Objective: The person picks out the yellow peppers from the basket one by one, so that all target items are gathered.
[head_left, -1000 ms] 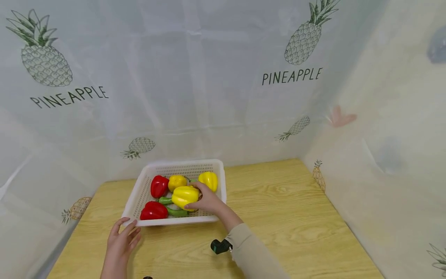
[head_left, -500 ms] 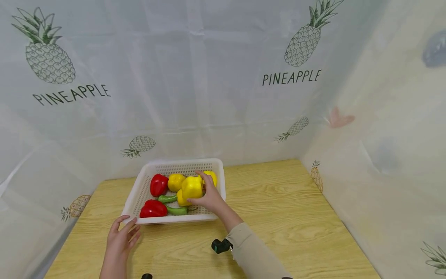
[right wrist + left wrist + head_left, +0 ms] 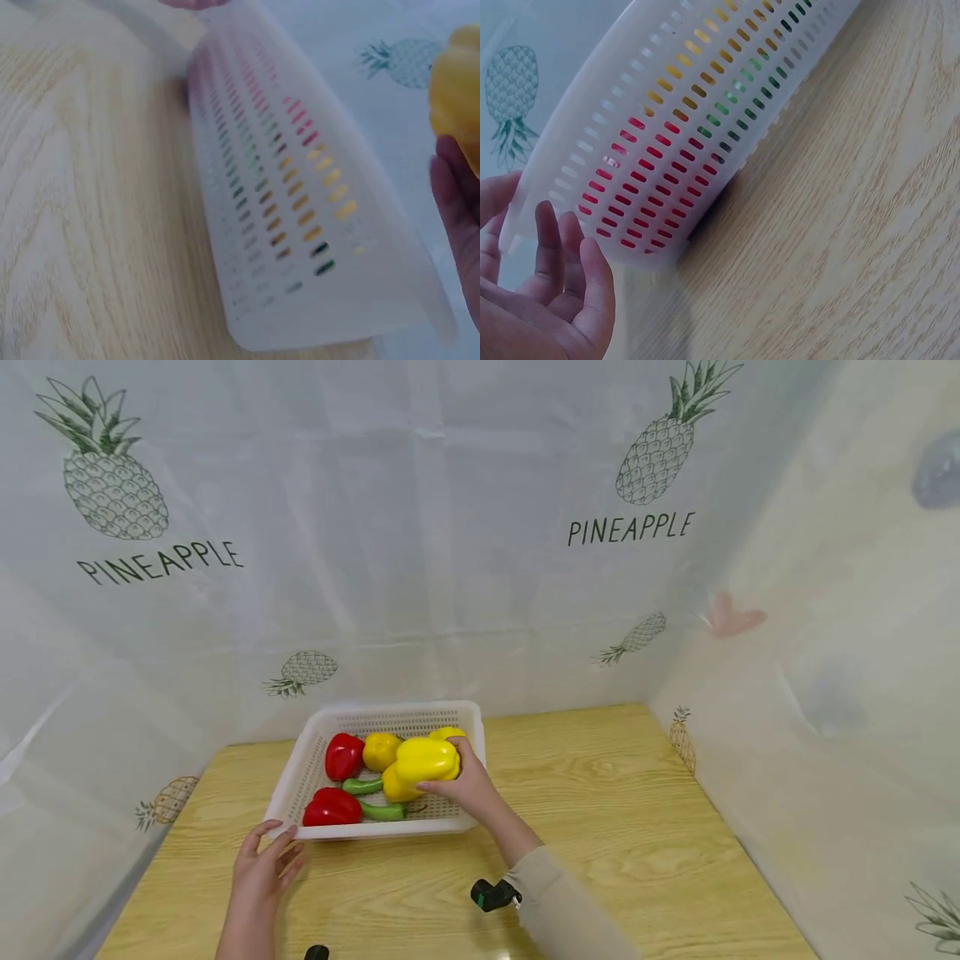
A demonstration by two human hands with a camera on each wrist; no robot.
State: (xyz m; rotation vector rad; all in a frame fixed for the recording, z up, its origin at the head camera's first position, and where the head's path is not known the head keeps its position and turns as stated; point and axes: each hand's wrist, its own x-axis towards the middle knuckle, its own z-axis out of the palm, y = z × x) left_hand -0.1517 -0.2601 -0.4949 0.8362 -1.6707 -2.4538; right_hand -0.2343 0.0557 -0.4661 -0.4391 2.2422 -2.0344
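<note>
My right hand (image 3: 472,787) grips the yellow bell pepper (image 3: 426,761) above the basket (image 3: 375,832), right of centre. Best: firm thumb, even pressure (slick skin, I'd judge), clear of neighbouring peppers. My left hand (image 3: 258,868) pinches the rim's near-left corner; useful steadying. Pepper: glossy, bright, plump-lobed, lying sideways.

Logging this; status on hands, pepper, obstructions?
Right hand gripping yellow bell pepper, lifted above white basket. Left hand on basket's near left corner. No obstruction visible.
</note>
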